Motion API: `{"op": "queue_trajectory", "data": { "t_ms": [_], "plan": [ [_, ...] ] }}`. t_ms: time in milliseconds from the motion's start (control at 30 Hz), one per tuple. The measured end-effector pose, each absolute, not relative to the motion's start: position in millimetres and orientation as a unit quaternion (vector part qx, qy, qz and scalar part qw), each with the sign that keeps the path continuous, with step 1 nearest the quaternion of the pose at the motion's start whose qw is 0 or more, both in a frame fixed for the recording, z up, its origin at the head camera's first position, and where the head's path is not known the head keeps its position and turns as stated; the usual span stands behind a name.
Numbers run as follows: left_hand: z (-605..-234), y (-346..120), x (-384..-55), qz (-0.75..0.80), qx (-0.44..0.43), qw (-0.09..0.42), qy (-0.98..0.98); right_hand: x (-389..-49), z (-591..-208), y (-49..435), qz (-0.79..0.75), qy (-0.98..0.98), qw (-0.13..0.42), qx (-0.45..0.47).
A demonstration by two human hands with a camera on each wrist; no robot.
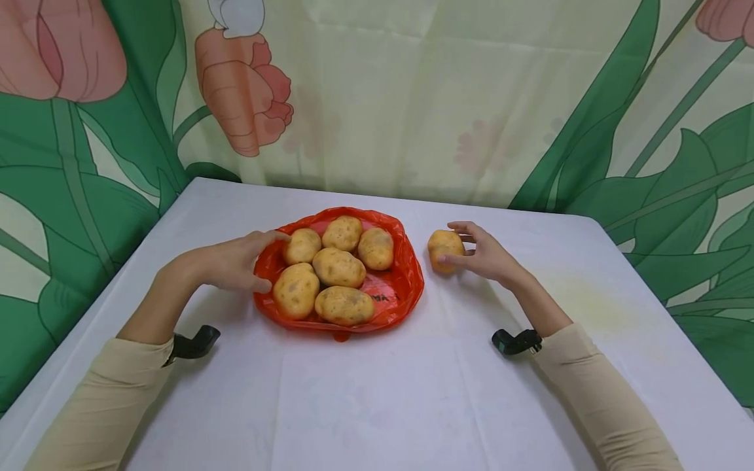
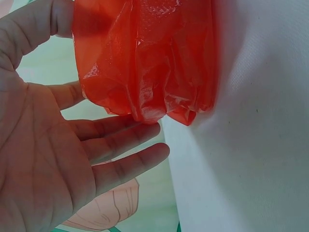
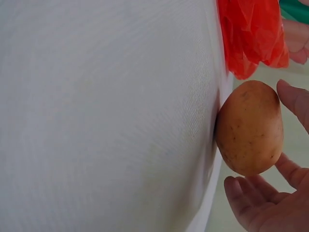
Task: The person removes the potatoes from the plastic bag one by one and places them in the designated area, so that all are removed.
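A red plastic bag point(image 1: 412, 291), its mouth spread wide, sits on the table with several potatoes point(image 1: 338, 267) inside. At the bag's left rim is my left hand point(image 1: 235, 263), fingers spread, thumb and fingertips right at the plastic. In the left wrist view the fingers point(image 2: 128, 162) reach along the outside of the crinkled bag wall point(image 2: 149, 63). A single potato point(image 1: 446, 251) rests on the table right of the bag. My right hand point(image 1: 485, 257) surrounds its right side loosely. The right wrist view shows thumb and fingers around this potato point(image 3: 250, 128), with gaps between.
A white cloth covers the table point(image 1: 365, 405). Behind it hangs a curtain point(image 1: 400, 98) printed with tulips and leaves. Each wrist carries a black camera mount, the left one point(image 1: 197, 341) and the right one point(image 1: 515, 341) just over the cloth.
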State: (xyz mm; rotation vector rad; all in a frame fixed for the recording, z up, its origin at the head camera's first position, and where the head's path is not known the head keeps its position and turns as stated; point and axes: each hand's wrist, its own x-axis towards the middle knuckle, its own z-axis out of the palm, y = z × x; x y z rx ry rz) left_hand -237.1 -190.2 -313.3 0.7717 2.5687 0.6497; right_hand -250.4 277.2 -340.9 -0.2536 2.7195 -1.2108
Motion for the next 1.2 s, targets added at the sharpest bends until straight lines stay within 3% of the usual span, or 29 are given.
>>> {"op": "queue_trajectory", "data": {
  "t_ms": [400, 733, 1200],
  "plan": [
    [-312, -192, -235, 0.236, 0.260, 0.203, 0.914, -248, -339, 270, -0.356, 0.928, 0.052, -0.096],
    [-311, -192, -234, 0.235, 0.265, 0.203, 0.913, -233, -332, 248, -0.332, 0.937, -0.003, -0.111],
    [-311, -189, -235, 0.227, 0.272, 0.194, 0.914, -199, -318, 202, -0.347, 0.913, -0.033, -0.212]
  ]
}}
